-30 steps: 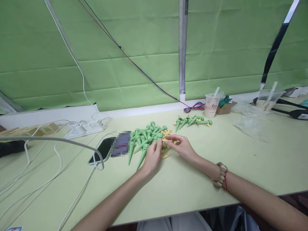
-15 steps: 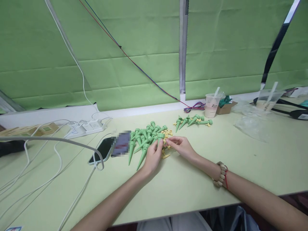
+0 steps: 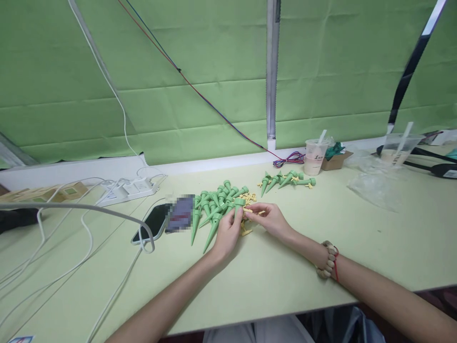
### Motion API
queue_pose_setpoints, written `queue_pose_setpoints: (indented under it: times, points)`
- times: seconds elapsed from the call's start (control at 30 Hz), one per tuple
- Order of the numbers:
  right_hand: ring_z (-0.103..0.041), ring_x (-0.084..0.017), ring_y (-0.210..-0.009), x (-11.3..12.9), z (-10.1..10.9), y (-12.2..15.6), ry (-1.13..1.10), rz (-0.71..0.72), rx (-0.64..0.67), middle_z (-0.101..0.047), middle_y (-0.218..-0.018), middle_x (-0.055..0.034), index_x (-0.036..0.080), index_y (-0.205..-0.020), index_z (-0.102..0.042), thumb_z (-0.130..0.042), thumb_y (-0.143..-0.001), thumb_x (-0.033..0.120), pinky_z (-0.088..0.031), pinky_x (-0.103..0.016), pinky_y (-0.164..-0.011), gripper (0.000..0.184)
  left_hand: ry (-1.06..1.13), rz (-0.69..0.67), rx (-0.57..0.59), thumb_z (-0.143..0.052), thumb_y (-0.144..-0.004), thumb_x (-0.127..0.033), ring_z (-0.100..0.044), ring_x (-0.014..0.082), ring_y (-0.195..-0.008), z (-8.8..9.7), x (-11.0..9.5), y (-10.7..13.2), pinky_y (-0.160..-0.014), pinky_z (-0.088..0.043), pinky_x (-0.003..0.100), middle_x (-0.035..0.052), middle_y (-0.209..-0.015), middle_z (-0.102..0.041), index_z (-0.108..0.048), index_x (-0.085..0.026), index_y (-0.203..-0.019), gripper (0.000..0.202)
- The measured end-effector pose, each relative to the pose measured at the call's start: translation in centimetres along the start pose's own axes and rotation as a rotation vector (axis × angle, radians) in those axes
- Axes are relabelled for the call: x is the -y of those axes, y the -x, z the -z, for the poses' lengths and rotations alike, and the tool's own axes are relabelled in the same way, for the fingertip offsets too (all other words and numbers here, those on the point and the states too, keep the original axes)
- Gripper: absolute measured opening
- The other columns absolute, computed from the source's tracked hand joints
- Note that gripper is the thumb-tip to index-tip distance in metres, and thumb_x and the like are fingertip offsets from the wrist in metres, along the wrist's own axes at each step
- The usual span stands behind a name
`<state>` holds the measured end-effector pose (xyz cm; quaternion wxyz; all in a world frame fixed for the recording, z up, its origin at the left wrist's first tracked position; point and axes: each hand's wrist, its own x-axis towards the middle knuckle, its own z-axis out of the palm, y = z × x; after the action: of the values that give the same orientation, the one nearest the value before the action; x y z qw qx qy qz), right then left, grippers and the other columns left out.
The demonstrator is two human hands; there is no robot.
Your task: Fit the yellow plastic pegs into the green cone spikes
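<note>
My left hand (image 3: 228, 232) is closed around a green plastic spike (image 3: 239, 203), whose wide capped end points up between thumb and fingers. Right beside it, my right hand (image 3: 268, 217) pinches a small yellow plastic piece (image 3: 247, 210) against the side of that spike. Whether the piece sits in a hole there, I cannot tell. Just beyond my left hand lies a pile of green spikes (image 3: 210, 205). Loose yellow pieces (image 3: 246, 232) are scattered behind and below my fingers, partly hidden by them. Farther right, several green spikes with yellow pieces in them (image 3: 285, 180) lie in a group.
Left of the pile are a phone (image 3: 152, 224) and a blurred dark flat item (image 3: 179, 214). White cables run from a power strip (image 3: 130, 189) across the table's left side. At the back right stand a drink cup (image 3: 314, 157), a small cardboard box (image 3: 335, 160) and a plastic bag (image 3: 373, 188).
My right fingers have shifted slightly, and the yellow piece now shows against the spike's side. My left hand keeps its hold on the spike.
</note>
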<state>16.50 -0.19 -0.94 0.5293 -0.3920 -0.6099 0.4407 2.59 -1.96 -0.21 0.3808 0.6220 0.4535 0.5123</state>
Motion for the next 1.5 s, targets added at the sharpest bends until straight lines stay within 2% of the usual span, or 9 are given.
queue_pose_setpoints:
  times: [0.33,0.6,0.83,0.93,1.17,1.5]
  points:
    - [-0.061,-0.018,-0.069,0.3,-0.1,0.2,0.103,0.057,-0.058,-0.07,-0.081,-0.0074,0.015,-0.083,-0.07,-0.068,-0.065,0.037,-0.047,-0.028,-0.058,0.028,0.054,0.078,0.043,-0.045,-0.08,-0.05,-0.034,0.0088,-0.045,-0.1,-0.5,0.0,-0.044,-0.028,0.021,-0.0057,-0.044,-0.031,-0.049,-0.017,-0.066,0.036]
    - [-0.059,-0.018,-0.075,0.6,-0.1,0.5,0.19,0.185,-0.121,-0.069,-0.081,-0.0062,0.02,-0.079,-0.071,-0.067,-0.067,0.035,-0.046,-0.029,-0.064,0.02,0.074,0.104,0.055,-0.044,-0.079,-0.053,-0.03,0.0081,-0.043,-0.1,-0.6,0.0,-0.042,-0.025,0.021,-0.0061,-0.044,-0.029,-0.047,-0.017,-0.064,0.039]
    - [-0.063,-0.02,-0.077,0.2,0.0,0.1,0.037,0.05,-0.062,-0.07,-0.083,-0.007,0.017,-0.087,-0.07,-0.064,-0.069,0.039,-0.048,-0.029,-0.063,0.028,0.025,0.077,0.016,-0.042,-0.08,-0.053,-0.031,0.0079,-0.043,0.2,-0.1,-0.2,-0.044,-0.026,0.021,-0.0064,-0.045,-0.03,-0.049,-0.017,-0.069,0.038]
    - [-0.064,-0.021,-0.079,0.1,0.1,0.0,0.034,0.036,-0.062,-0.07,-0.086,-0.0081,0.016,-0.082,-0.07,-0.065,-0.068,0.039,-0.049,-0.031,-0.066,0.027,0.002,0.065,0.01,-0.042,-0.08,-0.053,-0.031,0.008,-0.044,0.3,0.2,-0.3,-0.043,-0.025,0.021,-0.0059,-0.046,-0.033,-0.05,-0.016,-0.07,0.039]
    - [-0.064,-0.022,-0.084,-0.1,-0.1,0.0,-0.045,-0.005,0.019,-0.07,-0.087,-0.0089,0.015,-0.089,-0.069,-0.065,-0.068,0.04,-0.051,-0.033,-0.072,0.033,-0.019,0.037,0.002,-0.043,-0.08,-0.053,-0.033,0.0083,-0.044,0.3,0.4,-0.4,-0.045,-0.028,0.021,-0.006,-0.045,-0.033,-0.048,-0.017,-0.067,0.039]
    - [-0.063,-0.019,-0.072,0.0,0.2,0.0,0.076,0.031,-0.057,-0.07,-0.082,-0.008,0.014,-0.08,-0.07,-0.069,-0.063,0.034,-0.049,-0.028,-0.062,0.026,0.073,0.08,0.017,-0.045,-0.079,-0.053,-0.033,0.0078,-0.045,0.1,0.4,-0.4,-0.046,-0.028,0.021,-0.006,-0.046,-0.034,-0.047,-0.017,-0.065,0.039]
